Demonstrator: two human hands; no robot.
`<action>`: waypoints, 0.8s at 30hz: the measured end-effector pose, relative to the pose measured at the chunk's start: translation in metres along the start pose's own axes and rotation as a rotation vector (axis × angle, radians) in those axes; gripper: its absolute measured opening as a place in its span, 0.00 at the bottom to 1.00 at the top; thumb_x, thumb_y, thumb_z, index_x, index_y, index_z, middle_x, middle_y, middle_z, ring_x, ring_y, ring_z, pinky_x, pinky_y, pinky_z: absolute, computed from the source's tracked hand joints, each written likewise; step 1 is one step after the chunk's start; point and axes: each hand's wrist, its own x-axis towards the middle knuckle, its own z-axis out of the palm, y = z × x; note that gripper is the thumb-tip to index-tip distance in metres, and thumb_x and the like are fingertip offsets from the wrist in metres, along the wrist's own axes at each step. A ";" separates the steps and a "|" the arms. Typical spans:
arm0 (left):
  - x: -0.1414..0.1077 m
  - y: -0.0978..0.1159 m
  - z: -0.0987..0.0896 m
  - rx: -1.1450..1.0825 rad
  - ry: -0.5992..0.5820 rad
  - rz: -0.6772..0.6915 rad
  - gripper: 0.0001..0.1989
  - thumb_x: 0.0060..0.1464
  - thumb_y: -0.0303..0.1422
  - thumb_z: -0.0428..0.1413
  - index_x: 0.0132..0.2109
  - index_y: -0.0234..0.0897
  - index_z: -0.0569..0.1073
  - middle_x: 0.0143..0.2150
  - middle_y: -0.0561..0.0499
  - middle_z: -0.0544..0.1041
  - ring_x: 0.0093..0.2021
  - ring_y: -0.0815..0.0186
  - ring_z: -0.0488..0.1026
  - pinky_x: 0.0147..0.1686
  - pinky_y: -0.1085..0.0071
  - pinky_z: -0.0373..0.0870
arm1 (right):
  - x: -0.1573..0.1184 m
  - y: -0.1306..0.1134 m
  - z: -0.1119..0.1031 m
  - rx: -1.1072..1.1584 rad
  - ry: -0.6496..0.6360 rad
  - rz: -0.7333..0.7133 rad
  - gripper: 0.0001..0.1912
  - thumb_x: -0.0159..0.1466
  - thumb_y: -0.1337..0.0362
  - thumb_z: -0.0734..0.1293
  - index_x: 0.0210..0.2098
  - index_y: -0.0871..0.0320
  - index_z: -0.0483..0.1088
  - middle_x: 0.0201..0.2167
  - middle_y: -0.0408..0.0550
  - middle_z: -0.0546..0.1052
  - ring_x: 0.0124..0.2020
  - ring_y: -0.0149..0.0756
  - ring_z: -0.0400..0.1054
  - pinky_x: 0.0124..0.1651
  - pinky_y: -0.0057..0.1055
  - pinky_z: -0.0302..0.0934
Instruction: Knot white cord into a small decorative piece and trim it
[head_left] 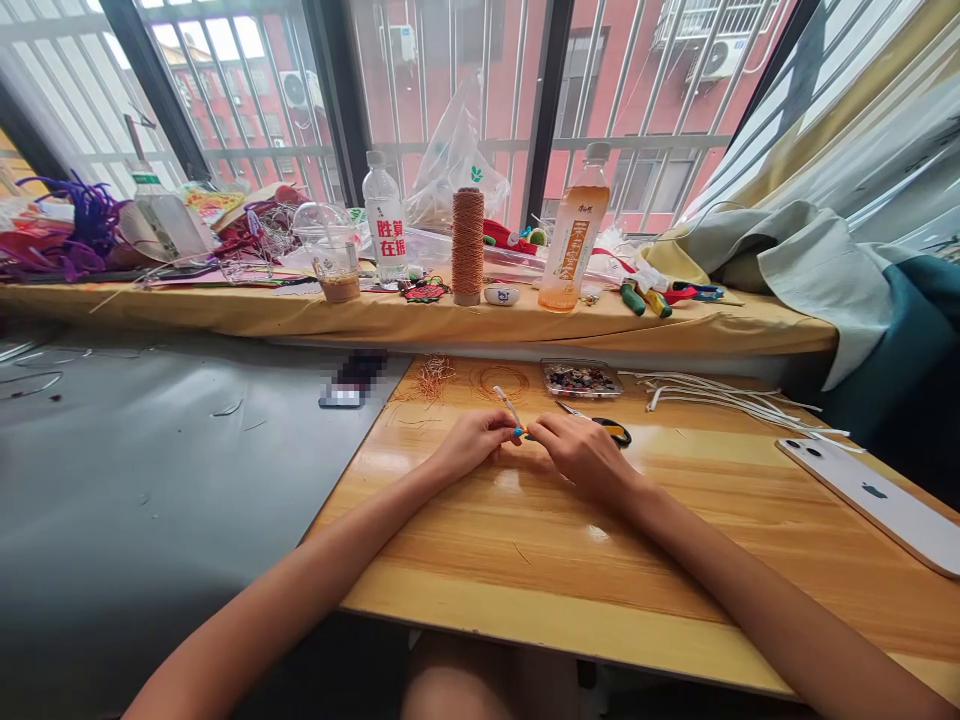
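Note:
A short piece of white cord (506, 403) sticks up from the pinched fingertips of my left hand (471, 440), above the wooden board. Close on its right, my right hand (583, 452) is closed, its thumb and fingertips pressed together near the cord's lower end. Whatever lies between the right fingertips is too small and hidden to make out. Scissors (616, 432) with black and yellow handles lie just behind my right hand, partly covered by it. Beyond both hands rests a loose coil of thin copper-coloured wire (501, 383).
Behind the hands stand a clear box of beads (581, 379), a tangle of wire (435, 377) and several white cords (739, 400). A white phone (874, 495) lies at right. The cloth-covered ledge (420, 322) bears bottles, a brown thread spool (468, 245) and a cup (337, 265).

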 end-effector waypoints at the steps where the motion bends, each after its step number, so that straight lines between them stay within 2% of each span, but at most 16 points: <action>1: 0.001 0.000 0.000 -0.010 -0.007 0.005 0.08 0.47 0.32 0.49 0.30 0.31 0.69 0.21 0.55 0.68 0.17 0.77 0.60 0.18 0.80 0.55 | 0.000 0.000 0.001 -0.009 0.011 0.013 0.08 0.59 0.71 0.55 0.33 0.60 0.65 0.29 0.47 0.69 0.29 0.32 0.61 0.31 0.26 0.48; 4: 0.002 -0.001 -0.001 -0.012 -0.029 0.026 0.08 0.46 0.31 0.50 0.31 0.31 0.70 0.19 0.57 0.64 0.19 0.76 0.60 0.21 0.80 0.56 | 0.000 0.000 0.003 0.023 0.014 0.078 0.09 0.59 0.71 0.56 0.34 0.60 0.66 0.29 0.46 0.69 0.29 0.32 0.62 0.30 0.25 0.48; 8: 0.002 -0.001 -0.001 0.014 -0.040 0.062 0.07 0.45 0.30 0.52 0.33 0.32 0.70 0.21 0.56 0.66 0.22 0.75 0.62 0.24 0.79 0.58 | 0.001 -0.002 0.006 0.128 -0.001 0.200 0.09 0.59 0.71 0.56 0.32 0.59 0.67 0.27 0.45 0.70 0.27 0.31 0.62 0.27 0.25 0.47; 15: 0.002 -0.001 0.001 0.092 0.036 0.118 0.04 0.46 0.27 0.51 0.30 0.32 0.70 0.22 0.56 0.66 0.21 0.76 0.62 0.25 0.79 0.59 | 0.005 0.002 0.010 0.504 -0.057 0.295 0.12 0.60 0.69 0.54 0.30 0.59 0.67 0.29 0.46 0.73 0.30 0.31 0.64 0.32 0.24 0.51; 20: 0.002 -0.002 0.001 0.154 0.064 0.174 0.04 0.46 0.28 0.52 0.30 0.32 0.70 0.25 0.54 0.69 0.22 0.76 0.63 0.26 0.79 0.60 | 0.009 0.002 0.002 0.631 -0.094 0.346 0.12 0.60 0.68 0.54 0.27 0.59 0.67 0.23 0.44 0.71 0.25 0.29 0.61 0.29 0.24 0.50; 24: 0.000 0.001 0.000 0.151 0.086 0.152 0.06 0.47 0.31 0.51 0.31 0.32 0.70 0.25 0.53 0.70 0.22 0.75 0.64 0.25 0.79 0.60 | 0.012 -0.002 -0.004 0.702 -0.159 0.374 0.14 0.61 0.65 0.52 0.26 0.59 0.66 0.19 0.42 0.68 0.21 0.28 0.59 0.26 0.24 0.49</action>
